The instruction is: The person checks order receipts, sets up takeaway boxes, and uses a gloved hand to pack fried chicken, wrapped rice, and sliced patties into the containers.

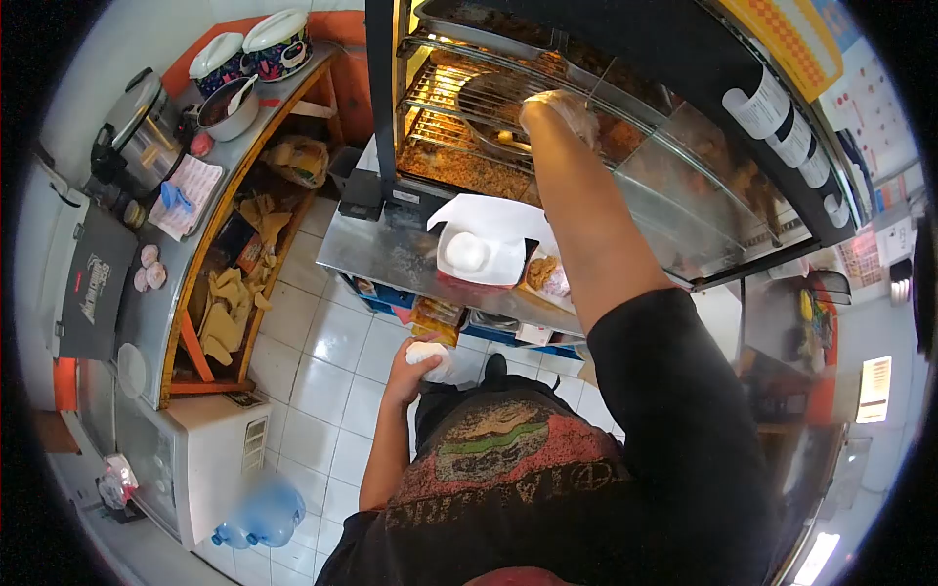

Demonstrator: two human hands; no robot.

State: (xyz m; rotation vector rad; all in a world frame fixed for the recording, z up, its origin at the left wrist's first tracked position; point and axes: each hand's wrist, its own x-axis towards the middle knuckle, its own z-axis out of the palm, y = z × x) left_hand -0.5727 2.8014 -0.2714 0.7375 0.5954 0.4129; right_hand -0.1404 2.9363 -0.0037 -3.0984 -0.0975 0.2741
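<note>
My left hand (403, 373) is closed around a small white rounded thing (430, 361), possibly a wrapped bundle or a foam cup, low in front of my body. My right hand (562, 112), in a clear plastic glove, reaches into a lit food cabinet (386, 117). It is at the wire rack, by a round pan (479, 107); its fingers are mostly hidden, so any hold does not show. Below the cabinet, an open white takeaway box (503, 259) rests on the metal counter (366, 249) with a round white tub (467, 252) in it. Beside it lies fried food (540, 272) on paper, partly behind my right arm.
A side counter at left carries a pot (228, 107) with a spoon, lidded patterned pots (278, 44) and a patterned paper with a blue object (176, 195). Cardboard pieces (230, 308) fill its lower shelf. Blue water bottles (269, 513) lie on the tiled floor (342, 332).
</note>
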